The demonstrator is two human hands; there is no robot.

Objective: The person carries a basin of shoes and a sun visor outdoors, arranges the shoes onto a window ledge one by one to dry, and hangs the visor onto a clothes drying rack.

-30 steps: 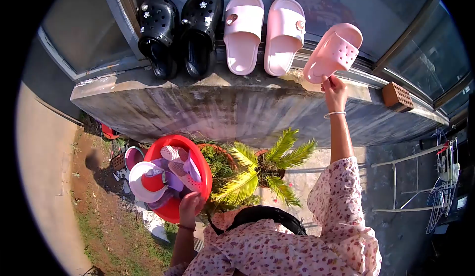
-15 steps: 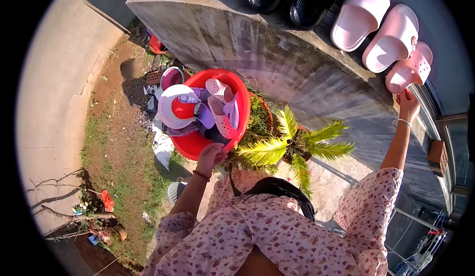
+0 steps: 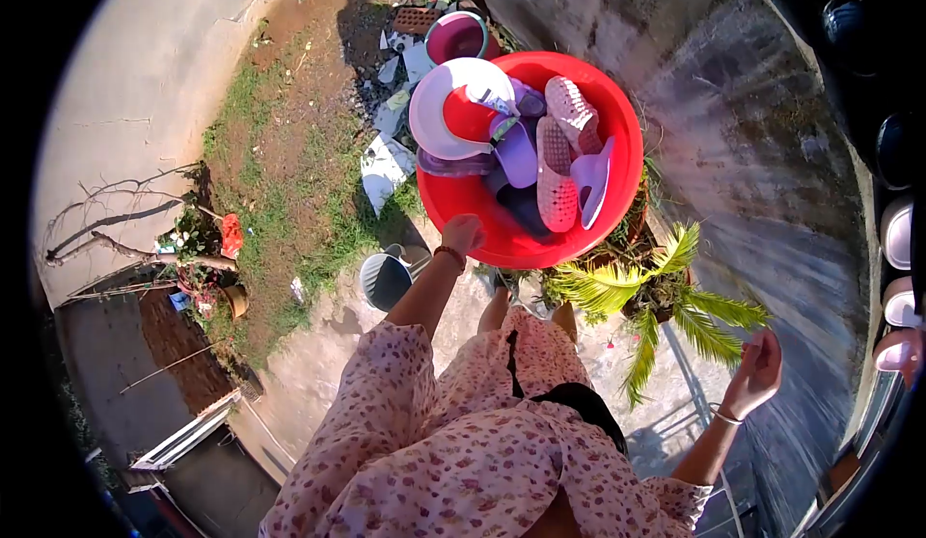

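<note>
My left hand (image 3: 463, 236), with a dark band at the wrist, is closed on the near-left rim of a large red basin (image 3: 625, 119). Inside the basin lie a pink clog (image 3: 557, 191) with its sole showing, another pink shoe (image 3: 571, 106), and purple slippers (image 3: 518, 155). A white bowl-like container (image 3: 429, 114) with a red inner bottom sits over the basin's left side. My right hand (image 3: 755, 374), wearing a pale bracelet, hangs beside the potted plant with loosely bent fingers and nothing in it.
A green potted plant (image 3: 608, 287) stands close to the basin. At right, pink slippers (image 3: 897, 232) line a ledge on the concrete wall (image 3: 772, 152). A pink bucket (image 3: 456, 37), broken white pieces (image 3: 386, 167) and a grey-white round container (image 3: 386, 280) are on the left.
My right hand has come down and away from the pink shoes on the ledge. The view has turned right, so the basin appears nearer the middle. My left hand stays at the basin's rim.
</note>
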